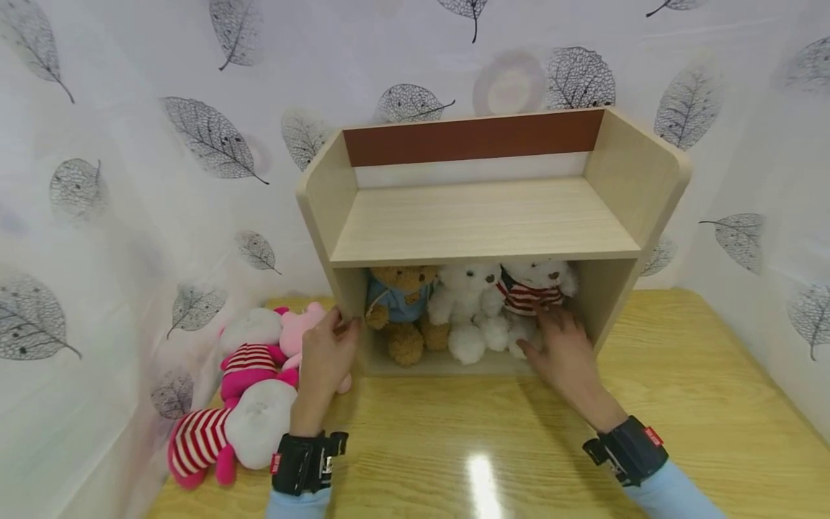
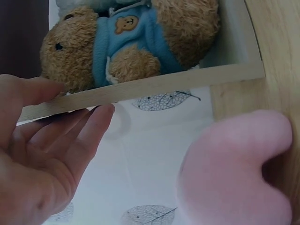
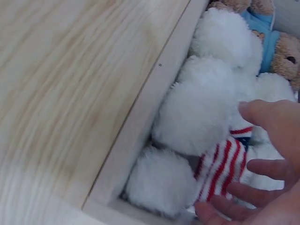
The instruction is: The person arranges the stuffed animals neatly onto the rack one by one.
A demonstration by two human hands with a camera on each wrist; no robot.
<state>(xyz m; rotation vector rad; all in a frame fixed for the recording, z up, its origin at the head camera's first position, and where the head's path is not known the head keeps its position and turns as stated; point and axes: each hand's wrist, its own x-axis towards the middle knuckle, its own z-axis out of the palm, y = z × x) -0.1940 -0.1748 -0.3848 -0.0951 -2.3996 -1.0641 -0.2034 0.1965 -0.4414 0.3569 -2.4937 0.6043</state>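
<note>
A small wooden shelf (image 1: 480, 216) stands on the table, with three plush bears in its lower compartment. My left hand (image 1: 329, 353) grips the shelf's left side panel (image 2: 164, 84), thumb on the inner side and fingers on the outer. Nearest to it inside sits a brown teddy bear (image 1: 405, 306) in a blue top. A plain white teddy bear (image 1: 465, 295) is in the middle. On the right, a white teddy bear (image 1: 534, 288) wears a red-and-white striped top (image 3: 222, 168). My right hand (image 1: 563, 349) reaches in at this bear's front, fingers spread and nearly straight.
Left of the shelf lie a pink plush toy (image 1: 300, 331) and two plush toys in striped tops, one behind (image 1: 253, 353) and one nearer (image 1: 240, 425). The shelf's upper board (image 1: 486, 216) sits above the bears. A leaf-patterned curtain (image 1: 415, 58) hangs around the table (image 1: 415, 440).
</note>
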